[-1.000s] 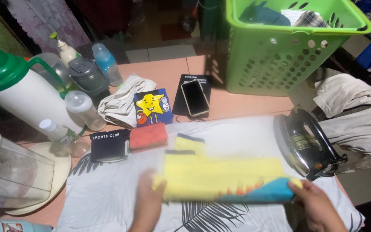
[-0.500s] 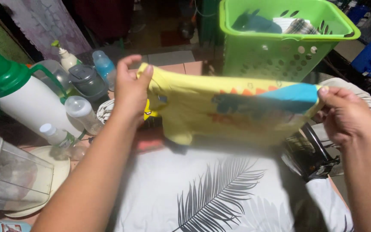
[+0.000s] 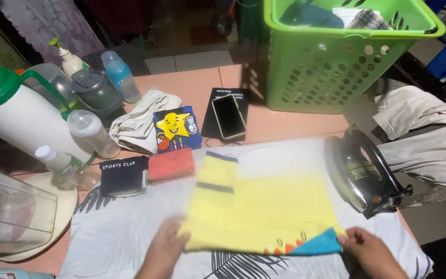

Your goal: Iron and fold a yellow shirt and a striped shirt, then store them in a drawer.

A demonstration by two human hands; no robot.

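A small yellow shirt [image 3: 256, 212] with a blue sleeve corner and dark trim lies flat on a white cloth with a dark leaf print [image 3: 120, 232]. My left hand [image 3: 165, 247] grips its near left corner. Over at the near right, my right hand [image 3: 366, 250] pinches the blue corner. Both hands are low at the frame's bottom edge.
A black iron [image 3: 362, 173] lies on its side right of the shirt. Folded dark [image 3: 124, 175], red [image 3: 171, 164] and blue star-print [image 3: 176, 129] garments sit behind, with a phone [image 3: 228, 116]. A green laundry basket [image 3: 331, 57] stands at the back; bottles and a green-topped jug [image 3: 21, 119] crowd the left.
The shirt was lifted off the cloth and held up in the air by both hands, then brought back down; it now lies spread flat with the sleeve pointing away.
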